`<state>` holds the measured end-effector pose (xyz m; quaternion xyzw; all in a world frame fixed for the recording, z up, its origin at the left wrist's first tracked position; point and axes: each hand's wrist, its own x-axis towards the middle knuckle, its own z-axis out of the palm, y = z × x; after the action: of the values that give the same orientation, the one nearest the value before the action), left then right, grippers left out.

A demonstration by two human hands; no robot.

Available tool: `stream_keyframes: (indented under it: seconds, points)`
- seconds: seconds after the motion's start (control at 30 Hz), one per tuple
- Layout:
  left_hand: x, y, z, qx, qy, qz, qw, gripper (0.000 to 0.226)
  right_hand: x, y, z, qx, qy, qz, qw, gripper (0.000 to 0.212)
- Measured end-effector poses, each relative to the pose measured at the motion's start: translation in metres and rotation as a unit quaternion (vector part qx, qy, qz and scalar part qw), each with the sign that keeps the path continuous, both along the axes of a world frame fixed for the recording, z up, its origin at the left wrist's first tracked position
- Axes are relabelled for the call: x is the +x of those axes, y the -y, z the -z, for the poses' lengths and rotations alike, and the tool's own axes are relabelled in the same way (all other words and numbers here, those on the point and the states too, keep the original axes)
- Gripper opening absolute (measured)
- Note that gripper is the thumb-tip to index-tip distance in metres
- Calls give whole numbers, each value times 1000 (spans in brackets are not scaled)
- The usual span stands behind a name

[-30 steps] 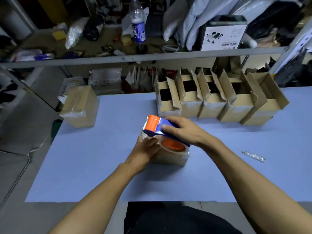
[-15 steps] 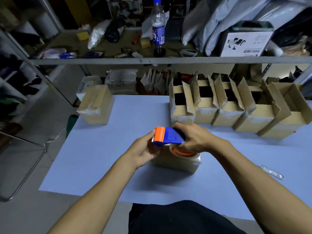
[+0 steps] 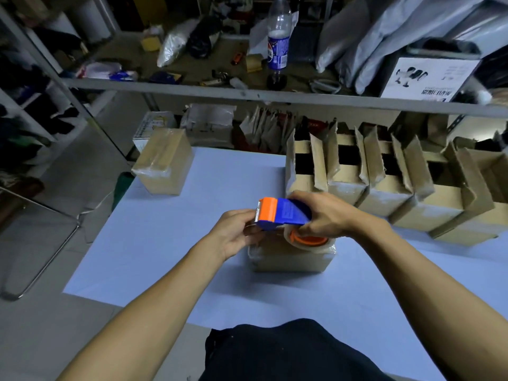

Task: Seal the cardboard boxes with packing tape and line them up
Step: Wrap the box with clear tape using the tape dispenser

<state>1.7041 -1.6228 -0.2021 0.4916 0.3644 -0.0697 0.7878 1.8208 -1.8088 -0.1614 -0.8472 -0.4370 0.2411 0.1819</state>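
Above the small tape-wrapped cardboard box (image 3: 288,258), a blue-and-orange tape dispenser (image 3: 280,214) is gripped by the right hand (image 3: 323,214); its front is pinched by the left hand (image 3: 236,233).

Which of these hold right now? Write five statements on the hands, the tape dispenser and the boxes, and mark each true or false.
1. The right hand grips the blue and orange tape dispenser. True.
2. The dispenser lies flat on the table, untouched. False: it is held above the box being sealed.
3. The left hand is at the dispenser's cutter end. True.
4. The row of boxes along the table's far right stands fully taped shut. False: their flaps stand open.
5. A taped box sits alone at the far left corner. True.
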Motion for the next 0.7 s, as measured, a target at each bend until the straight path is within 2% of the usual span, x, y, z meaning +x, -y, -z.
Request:
stream_keyframes:
  seconds: [0.13, 0.23, 0.33, 0.43, 0.57, 0.63, 0.7]
  points:
    - [1, 4, 4, 138, -6, 9, 990, 14, 1, -5, -4, 3, 96, -58, 994, 38]
    - [-4, 7, 17, 152, -12, -15, 988, 13, 1, -11, -1, -1, 146, -90, 985, 41]
    - [-11, 14, 23, 170, -14, -49, 984, 15, 3, -13, 4, -1, 116, -95, 989, 46]
    - [-16, 21, 30, 239, -7, -46, 970, 21, 6, -12, 6, -5, 80, -89, 993, 47]
    - [-15, 23, 27, 303, 32, -65, 950, 17, 10, -5, 1, 18, 41, -60, 997, 44]
    - [-10, 25, 24, 315, 60, -88, 943, 15, 12, -2, -1, 27, 35, -45, 998, 46]
    - [-5, 33, 26, 308, 53, -96, 945, 16, 13, -1, 0, 19, 32, -33, 999, 48]
